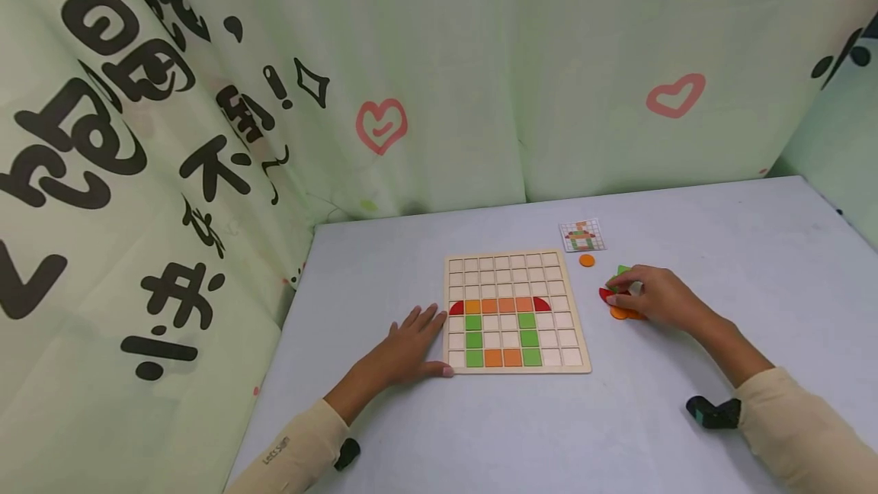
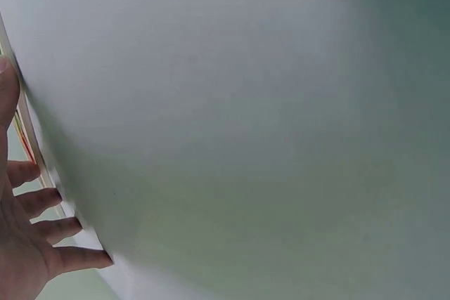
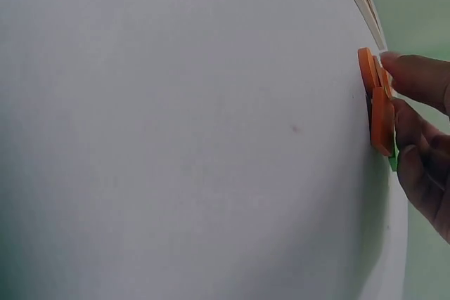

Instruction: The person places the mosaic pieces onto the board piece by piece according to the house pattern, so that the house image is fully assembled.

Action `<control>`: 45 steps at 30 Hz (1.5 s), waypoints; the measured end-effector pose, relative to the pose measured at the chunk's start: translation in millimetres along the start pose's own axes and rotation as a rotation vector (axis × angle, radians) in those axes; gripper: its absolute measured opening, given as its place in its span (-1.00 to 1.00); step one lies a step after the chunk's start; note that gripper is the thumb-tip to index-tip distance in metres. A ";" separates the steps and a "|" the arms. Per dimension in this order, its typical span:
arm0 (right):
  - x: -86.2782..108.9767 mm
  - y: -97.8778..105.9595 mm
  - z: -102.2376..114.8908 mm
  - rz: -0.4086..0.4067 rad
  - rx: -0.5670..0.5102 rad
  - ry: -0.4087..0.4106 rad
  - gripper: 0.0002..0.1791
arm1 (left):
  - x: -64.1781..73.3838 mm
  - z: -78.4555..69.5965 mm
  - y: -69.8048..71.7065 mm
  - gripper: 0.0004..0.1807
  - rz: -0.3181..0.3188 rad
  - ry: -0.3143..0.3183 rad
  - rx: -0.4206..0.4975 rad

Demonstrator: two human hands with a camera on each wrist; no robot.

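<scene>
A square wooden grid board (image 1: 562,338) lies on the table, with red, orange and green pieces set in some of its cells. My left hand (image 1: 409,345) rests along its left edge in the head view, fingers spread and straight, thumb at the lower corner. To the right of the board, my right hand (image 1: 655,296) reaches into a small pile of loose pieces. Its bent fingers and thumb are close about a red piece (image 1: 605,293); I cannot tell whether they pinch it. A green piece (image 1: 623,270) and orange pieces (image 1: 619,312) show around the fingertips, partly hidden.
A small printed pattern card (image 1: 582,235) lies beyond the board's far right corner. Just below it is a round orange piece (image 1: 586,260). A light green curtain (image 1: 453,97) with drawings hangs behind and to the left of the white-covered table (image 1: 494,433).
</scene>
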State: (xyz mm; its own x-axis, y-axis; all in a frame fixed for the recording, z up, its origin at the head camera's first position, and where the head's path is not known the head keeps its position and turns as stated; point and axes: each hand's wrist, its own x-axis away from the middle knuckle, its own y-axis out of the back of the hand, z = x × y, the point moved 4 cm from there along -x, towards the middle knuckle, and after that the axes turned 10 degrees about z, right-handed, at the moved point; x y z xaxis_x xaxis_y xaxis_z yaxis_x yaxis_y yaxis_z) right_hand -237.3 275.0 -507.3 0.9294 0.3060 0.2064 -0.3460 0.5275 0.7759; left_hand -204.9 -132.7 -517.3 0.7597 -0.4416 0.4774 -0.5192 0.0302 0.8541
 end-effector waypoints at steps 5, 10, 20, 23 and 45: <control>-2.5 -1.0 5.3 -0.006 0.047 0.001 -0.65 | -0.8 0.6 -0.9 0.13 -0.002 -0.005 -0.004; -5.2 -2.4 7.7 0.017 0.072 0.003 -0.67 | -1.3 0.7 -0.9 0.12 -0.005 -0.005 -0.014; -5.1 -3.1 14.0 0.057 0.037 0.075 -0.78 | -2.6 1.1 -1.8 0.13 -0.002 -0.004 -0.008; -5.9 -4.2 15.7 0.073 0.015 0.073 -0.72 | -2.0 1.0 -1.6 0.13 0.000 -0.007 -0.004; -13.4 -19.1 38.4 0.185 -0.229 0.149 -0.74 | -1.4 2.5 -1.4 0.12 0.012 -0.007 0.007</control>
State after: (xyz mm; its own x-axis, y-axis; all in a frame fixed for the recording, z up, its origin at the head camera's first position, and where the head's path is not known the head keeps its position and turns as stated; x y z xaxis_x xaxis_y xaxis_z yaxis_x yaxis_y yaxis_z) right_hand -238.2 230.4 -502.0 0.8250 0.5167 0.2288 -0.5427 0.6116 0.5756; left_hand -206.2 -134.4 -519.7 0.7509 -0.4474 0.4858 -0.5309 0.0288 0.8470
